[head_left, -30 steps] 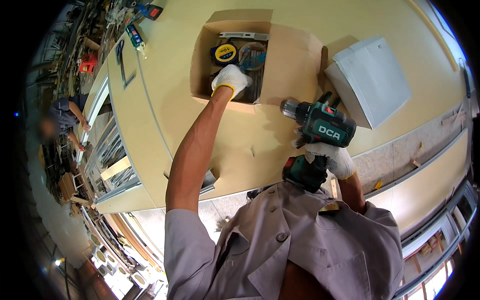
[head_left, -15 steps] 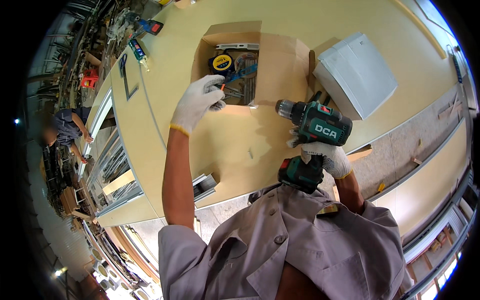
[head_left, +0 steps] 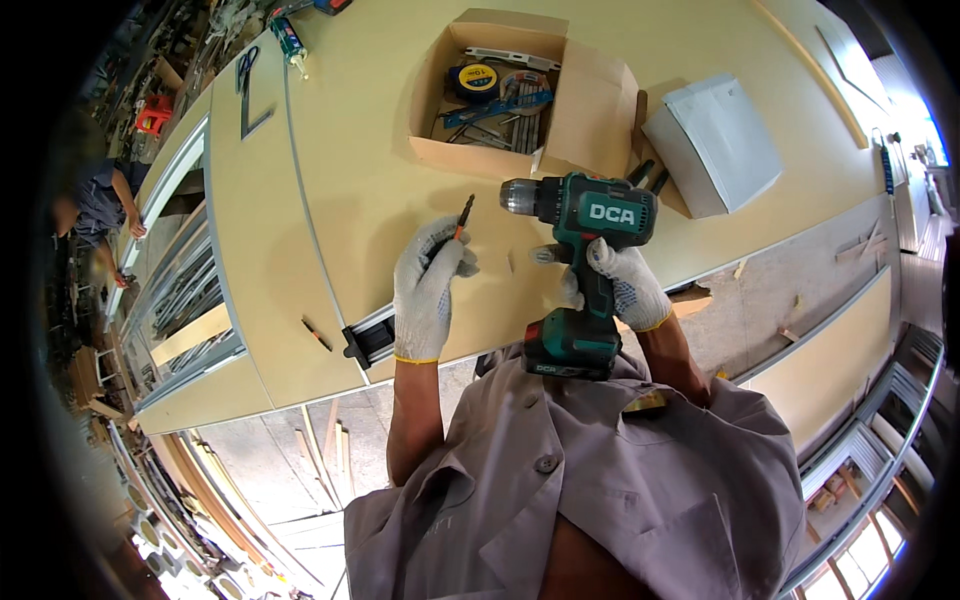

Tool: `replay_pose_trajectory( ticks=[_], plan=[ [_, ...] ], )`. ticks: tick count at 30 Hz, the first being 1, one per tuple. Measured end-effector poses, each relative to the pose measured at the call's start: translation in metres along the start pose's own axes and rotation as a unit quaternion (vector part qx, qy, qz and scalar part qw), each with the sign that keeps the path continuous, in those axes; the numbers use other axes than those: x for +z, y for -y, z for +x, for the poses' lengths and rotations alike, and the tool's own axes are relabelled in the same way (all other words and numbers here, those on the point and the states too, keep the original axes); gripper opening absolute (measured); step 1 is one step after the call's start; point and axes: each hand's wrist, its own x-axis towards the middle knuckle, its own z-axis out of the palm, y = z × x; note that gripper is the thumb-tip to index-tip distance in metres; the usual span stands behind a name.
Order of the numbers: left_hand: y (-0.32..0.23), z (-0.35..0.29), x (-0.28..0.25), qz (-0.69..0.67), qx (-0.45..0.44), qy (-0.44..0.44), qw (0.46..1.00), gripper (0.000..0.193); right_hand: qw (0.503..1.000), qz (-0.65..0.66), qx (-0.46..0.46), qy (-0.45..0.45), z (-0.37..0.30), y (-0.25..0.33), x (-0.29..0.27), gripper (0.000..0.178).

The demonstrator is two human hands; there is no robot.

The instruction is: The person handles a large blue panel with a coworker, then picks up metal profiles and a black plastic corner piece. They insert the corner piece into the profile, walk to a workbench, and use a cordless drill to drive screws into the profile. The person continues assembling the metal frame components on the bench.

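My left hand (head_left: 430, 285), in a white knit glove, pinches a slim drill bit (head_left: 464, 216) with a dark tip and an orange band; the bit points up and away. My right hand (head_left: 630, 283), gloved too, grips the handle of a green and black cordless drill (head_left: 606, 215). The drill's silver chuck (head_left: 519, 196) faces left toward the bit, with a gap between them. Nothing shows in the chuck's mouth. Beyond my hands sits an open cardboard box (head_left: 470, 158) holding a tape measure (head_left: 475, 83), a blue tool (head_left: 497, 108) and several metal rods.
A pale grey box (head_left: 715, 140) stands right of the cardboard box on the yellowish panel (head_left: 350, 170). At left lie a sealant tube (head_left: 289, 40), an angle square (head_left: 246, 118) and a small dark pencil-like piece (head_left: 317, 334). Another person's hand (head_left: 137, 226) rests on a white frame at far left.
My left hand has drawn back from over the cardboard box, bringing the drill bit nearer to me. The drill has shifted left, its chuck now closer to the bit.
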Motion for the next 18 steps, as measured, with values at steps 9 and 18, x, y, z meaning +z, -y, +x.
replay_pose_trajectory(
  ticks=[9, 18],
  plan=[
    [0.023, -0.027, -0.054, 0.027, 0.031, -0.051, 0.998, 0.031, 0.983, -0.087, -0.114, -0.116, -0.001, -0.015, 0.021, 0.076],
    [0.004, -0.024, -0.056, 0.120, 0.067, -0.037, 0.990, 0.024, 0.996, -0.084, 0.028, -0.006, -0.011, -0.007, 0.040, 0.078]
  ],
)
